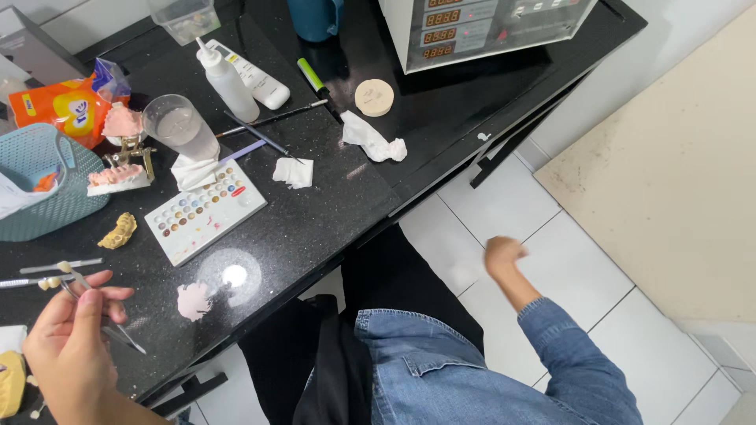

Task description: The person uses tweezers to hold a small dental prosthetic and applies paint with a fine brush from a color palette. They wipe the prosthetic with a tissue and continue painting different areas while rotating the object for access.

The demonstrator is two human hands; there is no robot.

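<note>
At seven o'clock the left hand [67,346] pinches tweezers [98,311] upright over the black bench [331,189], tip (holding a tooth-like bead) kept clear, while the right hand [502,256] hangs clenched, empty, over the floor [504,212].

Black speckled counter [331,212]; teal basket [47,189]; white palette [206,211], multicoloured dots; orange packet [59,110]; blue denim sleeve [575,354].

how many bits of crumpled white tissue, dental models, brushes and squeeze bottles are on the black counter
crumpled white tissue: 3 – by the round disc, beside the palette, under the glass
dental models: 2 – pink and white one on the metal frame, loose yellow one
brushes: 2 – and
squeeze bottles: 1
total: 8
</note>
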